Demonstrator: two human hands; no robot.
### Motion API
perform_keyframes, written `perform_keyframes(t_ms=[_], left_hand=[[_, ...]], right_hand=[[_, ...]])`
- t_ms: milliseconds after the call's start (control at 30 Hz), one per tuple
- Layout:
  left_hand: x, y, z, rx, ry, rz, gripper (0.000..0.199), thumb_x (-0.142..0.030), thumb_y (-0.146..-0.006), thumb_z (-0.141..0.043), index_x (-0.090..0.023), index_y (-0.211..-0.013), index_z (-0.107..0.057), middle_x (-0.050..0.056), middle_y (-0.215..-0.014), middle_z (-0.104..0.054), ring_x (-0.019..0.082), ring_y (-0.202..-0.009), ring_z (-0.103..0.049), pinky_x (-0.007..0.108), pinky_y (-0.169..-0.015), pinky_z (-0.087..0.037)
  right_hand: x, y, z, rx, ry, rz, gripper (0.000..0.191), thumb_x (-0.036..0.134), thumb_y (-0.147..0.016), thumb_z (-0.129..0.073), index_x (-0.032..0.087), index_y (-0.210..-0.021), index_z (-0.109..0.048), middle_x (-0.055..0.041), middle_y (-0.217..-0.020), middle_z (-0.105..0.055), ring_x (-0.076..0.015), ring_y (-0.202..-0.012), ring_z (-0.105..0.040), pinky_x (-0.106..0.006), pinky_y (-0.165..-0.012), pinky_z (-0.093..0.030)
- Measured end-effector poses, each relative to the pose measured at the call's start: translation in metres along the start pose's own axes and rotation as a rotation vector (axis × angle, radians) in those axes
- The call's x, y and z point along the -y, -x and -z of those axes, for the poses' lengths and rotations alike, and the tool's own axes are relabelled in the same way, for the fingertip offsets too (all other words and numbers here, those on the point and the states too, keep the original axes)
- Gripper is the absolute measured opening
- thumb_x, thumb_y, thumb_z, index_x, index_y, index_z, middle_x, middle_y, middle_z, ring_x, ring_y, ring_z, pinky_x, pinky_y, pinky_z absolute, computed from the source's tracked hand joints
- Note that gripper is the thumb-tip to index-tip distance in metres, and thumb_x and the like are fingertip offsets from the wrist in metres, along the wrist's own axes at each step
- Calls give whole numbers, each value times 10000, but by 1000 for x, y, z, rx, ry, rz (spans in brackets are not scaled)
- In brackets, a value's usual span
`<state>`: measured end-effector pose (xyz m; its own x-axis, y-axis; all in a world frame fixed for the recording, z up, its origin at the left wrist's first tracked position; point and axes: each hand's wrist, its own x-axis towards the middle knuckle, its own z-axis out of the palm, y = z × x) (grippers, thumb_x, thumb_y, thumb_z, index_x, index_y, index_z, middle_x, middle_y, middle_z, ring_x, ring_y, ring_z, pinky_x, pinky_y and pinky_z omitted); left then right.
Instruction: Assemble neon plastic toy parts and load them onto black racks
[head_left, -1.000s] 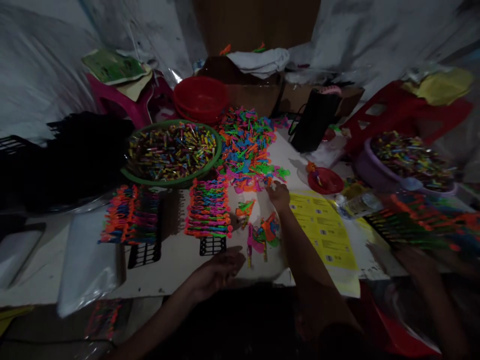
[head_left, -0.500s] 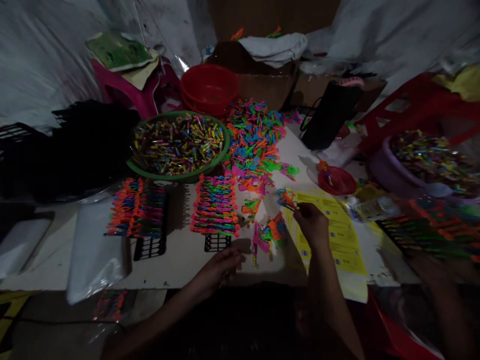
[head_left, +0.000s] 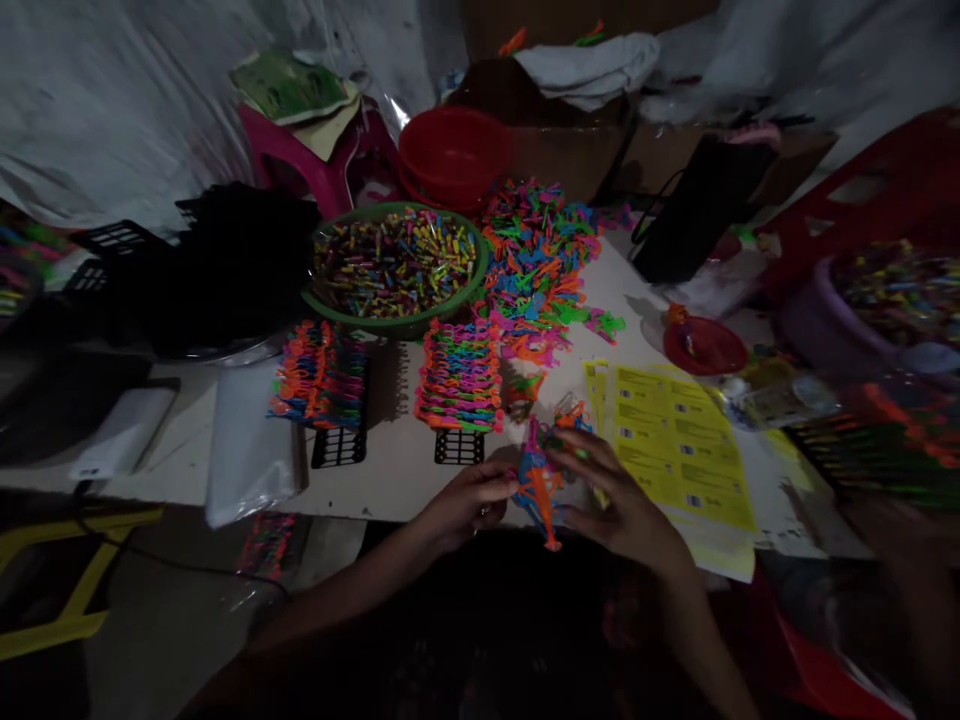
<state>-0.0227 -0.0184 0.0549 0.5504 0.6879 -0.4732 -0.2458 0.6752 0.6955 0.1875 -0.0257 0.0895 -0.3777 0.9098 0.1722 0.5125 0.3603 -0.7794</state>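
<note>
White counter [head_left: 394, 482], dim room; clock centred on one loose cluster of orange, blue and pink plastic pieces [head_left: 538, 488], near edge. Left hand [head_left: 459, 503], nine o'clock: grip narrow, at the cluster; whether holding, cannot tell. Right hand [head_left: 626, 503], three o'clock: grip spread wide. Best handled singly, lightly, lest thin parts snag. Outward: stacked figures [head_left: 459, 378], eleven; heaped pieces [head_left: 536, 265], twelve.

Workshop w/ bulk pcs [head_left: 541, 262] on tbl [head_left: 394, 468]
</note>
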Motion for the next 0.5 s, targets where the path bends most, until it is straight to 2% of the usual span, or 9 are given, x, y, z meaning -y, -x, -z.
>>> perform_keyframes(t_ms=[67, 100, 167, 233, 333, 500], left_hand=[[2, 2, 3, -1, -72, -25, 432, -399, -650, -685, -165, -981, -534, -51, -637, -532, 9, -359, -355, 167, -348, -147], [3, 3, 4, -33, -102, -54, 441, -416, -659, -675, -176, -996, -521, -35, -682, -565, 16, -372, -389, 163, -355, -169], [3, 4, 7, -127, -136, -130, 431, -438, -670, -660, -179, -988, -525, 3, -774, -610, 32, -426, -448, 163, -389, -241], [3, 5, 8, -199, -178, -209, 411, -431, -667, -662, -164, -965, -570, 25, -807, -622, 52, -499, -486, 182, -464, -333], [3, 8, 7, -254, -251, -282, 410, -423, -657, -668, -160, -969, -634, 15, -768, -614, 74, -554, -495, 216, -552, -393], [2, 11, 2, -274, -319, -288, 417, -416, -646, -672, -159, -974, -668, 26, -781, -635, 92, -570, -491, 228, -551, -412]], right_hand=[[-4, -7, -10, 61, -36, 28, 282, 330, -667, -675, 303, -947, -667, -33, -1017, -651, -218, -1012, -549, -396, -912, -397], [-5, -10, -17, 4, -85, -7, 204, 342, -670, -674, 293, -867, -683, -26, -911, -673, -210, -916, -580, -378, -852, -430], [-5, -12, -34, -252, -209, -181, 138, 383, -700, -642, 254, -737, -673, -9, -724, -658, -181, -712, -581, -323, -690, -462], [-1, -12, -51, -443, -335, -367, 228, 433, -724, -602, 220, -648, -634, 15, -584, -589, -140, -553, -513, -268, -551, -428], [8, -13, -71, -431, -502, -460, 301, 484, -715, -586, 201, -611, -602, 34, -504, -505, -106, -469, -431, -234, -464, -377], [15, -15, -83, -435, -573, -433, 295, 491, -712, -584, 202, -719, -644, 10, -571, -559, -126, -530, -490, -249, -508, -424]])
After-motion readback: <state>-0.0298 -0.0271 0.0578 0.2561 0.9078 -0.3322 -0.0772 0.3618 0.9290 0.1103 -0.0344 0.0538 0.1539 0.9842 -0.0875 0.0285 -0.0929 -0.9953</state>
